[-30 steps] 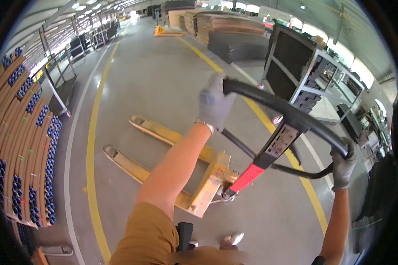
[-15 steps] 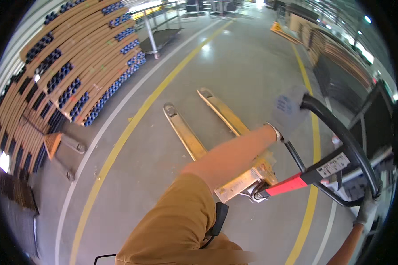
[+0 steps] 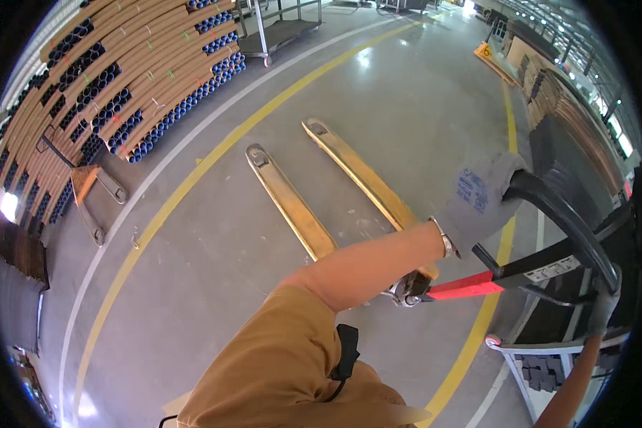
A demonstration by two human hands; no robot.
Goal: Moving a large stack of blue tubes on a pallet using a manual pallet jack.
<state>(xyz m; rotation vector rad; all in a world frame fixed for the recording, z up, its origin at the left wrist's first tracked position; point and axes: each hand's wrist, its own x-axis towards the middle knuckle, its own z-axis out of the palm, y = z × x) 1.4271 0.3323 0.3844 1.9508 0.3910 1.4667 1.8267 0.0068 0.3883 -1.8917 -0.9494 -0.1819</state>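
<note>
Since half a second ago the handle (image 3: 571, 217) has shifted lower and farther right in view, the forks have slid up and slightly left, and the end of a wheeled rack (image 3: 542, 349) now shows at near right. That rack looks like the closest hazard: if the handle swings farther right, the right hand (image 3: 603, 310), wrapped around the handle's right end, could be knocked or pinched against its frame, though the gap between them is hard to judge. The left hand (image 3: 481, 196) is curled around the handle's left end, its forearm partly hiding the body of the yellow pallet jack (image 3: 292, 203), which stands on the floor between the right yellow line (image 3: 471, 349) and the left yellow line (image 3: 244, 130), its forks pointing toward far left. With the handle off to one side, a hard pull would probably turn the jack and sweep its fork tips toward the left line, and the rack's caster (image 3: 492, 341) could catch a foot. Bare floor lies to the left of the forks and ahead of their tips; beyond the left line, an orange pallet jack (image 3: 85, 182) points its forks at the white edge, backed by stacked tubes (image 3: 150, 93). At far right, piled sheets (image 3: 556, 107) bound the lane.
</note>
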